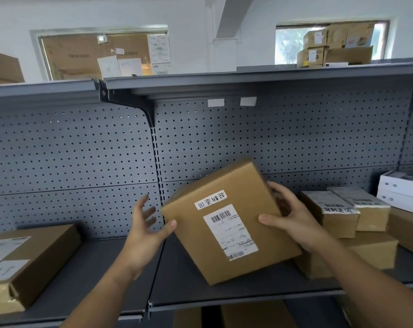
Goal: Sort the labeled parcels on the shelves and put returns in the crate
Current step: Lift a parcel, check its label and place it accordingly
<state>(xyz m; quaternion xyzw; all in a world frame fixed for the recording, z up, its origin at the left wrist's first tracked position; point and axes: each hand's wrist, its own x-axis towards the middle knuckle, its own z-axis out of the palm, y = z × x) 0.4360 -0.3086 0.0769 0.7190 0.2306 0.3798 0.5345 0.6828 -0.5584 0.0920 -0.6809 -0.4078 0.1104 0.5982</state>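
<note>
Cardboard parcel (226,223) tilted over shelf (200,292) | right hand (293,218) clamping right edge, thumb on labelled face | left hand (146,230) spread, thumb touching left edge | probably stiff, light, smooth-sided; best gripped by opposite edges

The left parcel (47,256) is cropped by the frame edge.

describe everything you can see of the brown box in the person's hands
The brown box is plain cardboard, closed, flat and squarish, tilted with one corner down over the grey shelf. Its top face carries a white handwritten strip and a printed barcode label. The right hand grips its right edge, thumb on top; the left hand touches its left edge with the thumb, fingers spread.
</note>
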